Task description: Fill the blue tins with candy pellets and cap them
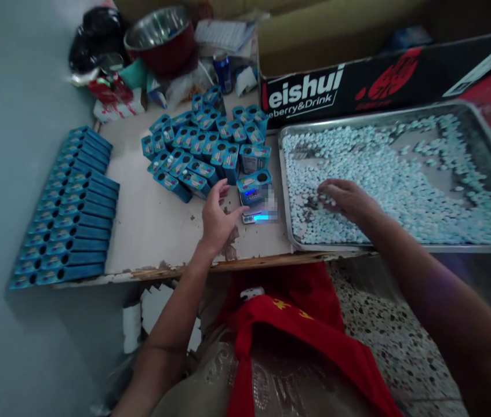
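Observation:
My left hand [219, 213] is open, thumb and fingers apart, beside a small digital scale [249, 219] with a lit blue display. On the scale stands a blue box [254, 179] with a round dark hole in its top. My thumb is close to the scale's edge; I cannot tell whether it touches. My right hand [346, 200] is low in the metal tray [286, 191], its fingers curled together around a few pale mint-like tablets [328, 200]. More of these tablets [371, 168] cover much of the tray floor.
Several blue boxes with holes [202, 139] stand grouped behind my left hand. Rows of blue boxes [71, 214] lie along the left edge. Behind are a black carton [306, 95], a metal bowl [162, 43] and a blue can [222, 72]. The table's front edge [175, 272] is chipped.

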`<state>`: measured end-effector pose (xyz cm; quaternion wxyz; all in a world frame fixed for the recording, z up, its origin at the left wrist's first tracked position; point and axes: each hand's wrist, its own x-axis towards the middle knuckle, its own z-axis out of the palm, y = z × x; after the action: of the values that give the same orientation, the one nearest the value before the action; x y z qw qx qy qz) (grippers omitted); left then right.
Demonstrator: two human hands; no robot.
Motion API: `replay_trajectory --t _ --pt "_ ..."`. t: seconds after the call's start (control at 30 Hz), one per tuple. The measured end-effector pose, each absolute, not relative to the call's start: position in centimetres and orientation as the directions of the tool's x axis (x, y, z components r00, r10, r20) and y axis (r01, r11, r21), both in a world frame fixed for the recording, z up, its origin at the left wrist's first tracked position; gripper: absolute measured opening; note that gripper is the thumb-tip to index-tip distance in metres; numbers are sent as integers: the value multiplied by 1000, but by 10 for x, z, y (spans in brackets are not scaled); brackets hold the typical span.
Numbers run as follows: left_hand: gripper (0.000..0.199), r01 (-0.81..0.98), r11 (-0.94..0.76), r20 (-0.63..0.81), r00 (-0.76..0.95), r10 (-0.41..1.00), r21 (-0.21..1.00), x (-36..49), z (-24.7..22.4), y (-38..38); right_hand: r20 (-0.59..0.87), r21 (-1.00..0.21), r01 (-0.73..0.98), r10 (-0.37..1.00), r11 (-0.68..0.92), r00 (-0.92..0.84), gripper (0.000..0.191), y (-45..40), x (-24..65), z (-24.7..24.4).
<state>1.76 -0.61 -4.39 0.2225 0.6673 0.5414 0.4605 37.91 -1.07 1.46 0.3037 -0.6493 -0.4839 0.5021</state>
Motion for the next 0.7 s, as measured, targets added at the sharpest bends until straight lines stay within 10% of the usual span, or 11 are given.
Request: replay_trajectory --t 0.1,0.23,0.7 --pt "85 486 -329 384 -16 923 810 30 -48 -1 -355 -932 -103 933 -347 62 19 -6 377 22" --pt "70 413 -323 358 -8 934 851 44 -52 11 -241 -943 -263 963 -204 118 29 7 365 21" --pt "47 356 -539 497 209 842 764 138 16 44 229 -966 -49 927 255 298 49 46 329 82"
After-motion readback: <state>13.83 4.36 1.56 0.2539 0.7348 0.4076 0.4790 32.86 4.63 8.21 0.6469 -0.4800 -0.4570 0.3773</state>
